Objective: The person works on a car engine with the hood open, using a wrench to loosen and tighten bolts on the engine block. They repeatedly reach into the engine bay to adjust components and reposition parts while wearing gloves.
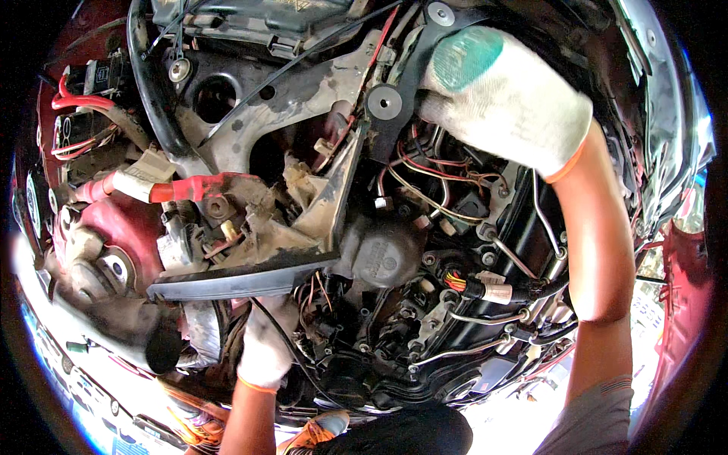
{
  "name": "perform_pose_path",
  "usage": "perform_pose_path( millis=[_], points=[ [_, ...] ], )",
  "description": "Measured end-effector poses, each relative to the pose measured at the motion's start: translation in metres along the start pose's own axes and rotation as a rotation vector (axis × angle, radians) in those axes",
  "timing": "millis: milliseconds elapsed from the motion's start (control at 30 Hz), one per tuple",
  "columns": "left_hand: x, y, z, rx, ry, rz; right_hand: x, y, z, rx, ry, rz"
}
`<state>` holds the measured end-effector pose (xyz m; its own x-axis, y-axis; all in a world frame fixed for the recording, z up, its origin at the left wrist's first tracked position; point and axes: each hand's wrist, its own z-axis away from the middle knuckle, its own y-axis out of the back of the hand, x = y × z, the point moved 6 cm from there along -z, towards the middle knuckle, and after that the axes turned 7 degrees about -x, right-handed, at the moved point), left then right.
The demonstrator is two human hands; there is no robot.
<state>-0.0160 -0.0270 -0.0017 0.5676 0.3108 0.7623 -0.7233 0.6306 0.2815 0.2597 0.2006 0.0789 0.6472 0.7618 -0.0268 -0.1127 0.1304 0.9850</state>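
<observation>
My right hand [500, 98], in a white knit glove with a green patch, is at the upper right beside a black bracket [384, 129] with round metal washers. Its fingers curl down out of sight, and what they hold is hidden. At the lower centre my left hand [265, 341], also gloved, reaches beneath the dark lower edge of a dirty metal bracket [220, 284]; its fingertips are hidden there, near a thin black cable. Between the hands lie a black rounded housing [383, 254], thin looped wires [440, 182] and metal pipes [508, 254].
An engine bay surrounds both arms, with thick red cables [189, 189] and a red rounded part [129, 227] at left, a black hose [144, 91] above, a white-sleeved connector [497, 294] at right, and red body panelling [679, 303] at the far right. Shoes show below.
</observation>
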Motion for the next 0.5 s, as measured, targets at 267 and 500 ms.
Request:
perform_pose_path(
  millis=[267, 500],
  points=[
    [-0.043, -0.003, -0.007, -0.243, -0.202, -0.303, 0.000, -0.006, 0.009, 0.042, -0.068, 0.036],
    [-0.029, 0.005, -0.018, -0.230, 0.074, 0.982, 0.002, 0.005, 0.010, 0.121, 0.099, 0.007]
  ],
)
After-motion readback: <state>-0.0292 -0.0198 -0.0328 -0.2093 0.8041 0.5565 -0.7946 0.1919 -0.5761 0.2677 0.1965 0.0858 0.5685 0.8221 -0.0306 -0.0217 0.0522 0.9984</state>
